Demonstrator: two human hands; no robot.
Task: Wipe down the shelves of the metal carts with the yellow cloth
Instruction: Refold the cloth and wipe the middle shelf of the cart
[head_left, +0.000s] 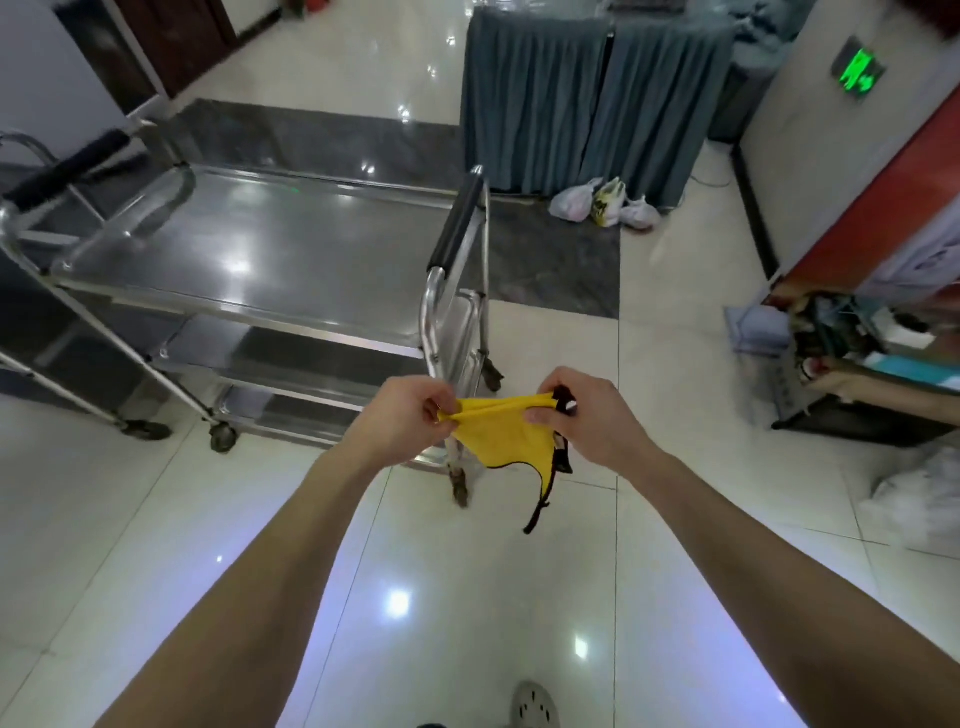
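Shod in a pale grey clog-type shoe (535, 706): rounded toe, upper perforated with dark round and oval holes. Bare along left forearm (270, 561), left of shoe, and right forearm (753, 545), right of shoe. Bare at left hand (402, 415) and right hand (592, 421), both above shoe in frame. Only toe portion of shoe visible.
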